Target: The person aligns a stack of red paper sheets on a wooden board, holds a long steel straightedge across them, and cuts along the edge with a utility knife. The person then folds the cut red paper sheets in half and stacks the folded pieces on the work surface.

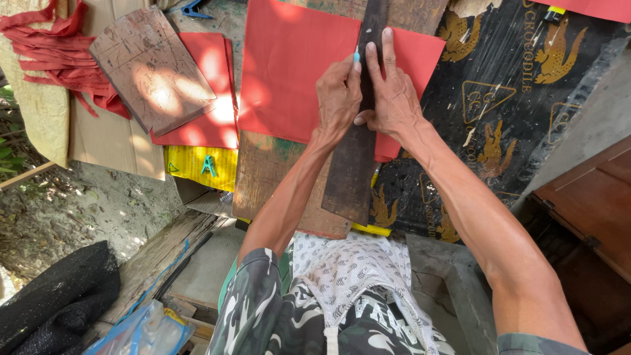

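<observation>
Camouflage sleeves lowest; centre frame, my right hand spread flat pinning dark wooden straightedge on red sheet, my left hand pinching teal-tipped cutter: keep blade tight against edge.

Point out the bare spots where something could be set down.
Free: black printed sheet right of the right hand; red sheet left of the left hand. Crowded: along the dark straightedge; far left, under the brown board and red strips.

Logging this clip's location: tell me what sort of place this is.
Probably a makeshift outdoor craft workspace: bare dirt ground, a worn wooden board as bench, and red paper sheets cut along a dark wooden straightedge with a small knife.
</observation>
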`<move>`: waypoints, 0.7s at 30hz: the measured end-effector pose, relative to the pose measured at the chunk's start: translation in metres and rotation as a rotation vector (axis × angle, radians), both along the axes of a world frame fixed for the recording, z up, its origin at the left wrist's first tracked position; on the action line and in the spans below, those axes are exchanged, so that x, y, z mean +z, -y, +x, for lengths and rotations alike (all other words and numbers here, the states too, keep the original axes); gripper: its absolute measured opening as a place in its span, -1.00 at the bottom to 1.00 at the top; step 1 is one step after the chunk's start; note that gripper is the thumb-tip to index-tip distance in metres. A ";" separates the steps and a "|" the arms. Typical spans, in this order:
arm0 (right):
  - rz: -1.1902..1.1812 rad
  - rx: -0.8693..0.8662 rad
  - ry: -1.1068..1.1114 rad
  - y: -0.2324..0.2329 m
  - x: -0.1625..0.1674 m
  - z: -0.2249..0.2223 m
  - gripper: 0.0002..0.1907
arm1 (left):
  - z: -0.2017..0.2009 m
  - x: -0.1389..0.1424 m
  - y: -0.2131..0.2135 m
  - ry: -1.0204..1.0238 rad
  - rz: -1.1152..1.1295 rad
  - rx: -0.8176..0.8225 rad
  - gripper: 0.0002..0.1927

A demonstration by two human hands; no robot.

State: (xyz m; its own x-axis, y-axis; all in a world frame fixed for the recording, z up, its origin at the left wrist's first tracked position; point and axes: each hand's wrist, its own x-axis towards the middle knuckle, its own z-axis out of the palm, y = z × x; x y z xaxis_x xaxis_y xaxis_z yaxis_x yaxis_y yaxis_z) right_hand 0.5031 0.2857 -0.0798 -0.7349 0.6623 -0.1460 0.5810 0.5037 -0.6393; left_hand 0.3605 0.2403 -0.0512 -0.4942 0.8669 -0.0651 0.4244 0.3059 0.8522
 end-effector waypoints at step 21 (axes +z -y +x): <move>-0.007 0.003 0.046 -0.003 -0.001 0.000 0.68 | -0.003 -0.008 -0.014 -0.149 -0.048 -0.112 -0.80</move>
